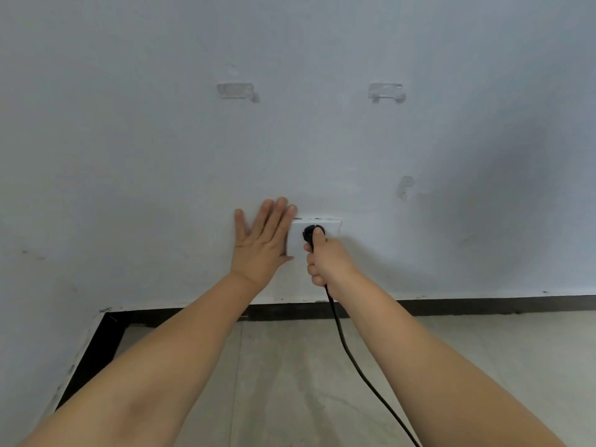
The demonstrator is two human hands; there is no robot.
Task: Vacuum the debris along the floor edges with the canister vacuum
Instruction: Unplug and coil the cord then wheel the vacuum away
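- My left hand (263, 241) lies flat on the white wall (129, 156), fingers (274, 214) straight and spread, released, gripping nothing; its thumb-side edge overlaps the left edge of the white socket plate (332, 229).
- My right hand (325, 259) is clenched around the black plug (310, 233), thumb on top, pressing it at the face of the socket plate; I can't tell whether the pins are fully seated, the hand covers that part.
- Black power cord (351, 359) comes out under the right hand, hangs down past the skirting and runs across the floor to the bottom edge of the frame, just beside my right forearm.
- The canister vacuum itself is out of view; only its plug and cord show.
- Socket plate sits low on the wall, a little above the dark skirting board (483, 304).
- Skirting runs along the wall base and turns toward me at the left corner.
- Floor (290, 382) is grey tile, with small specks along the skirting line.
- Two clear stick-on mounts, left (237, 91) and right (385, 91), higher on the wall; a smaller clear hook (404, 187) lower right.
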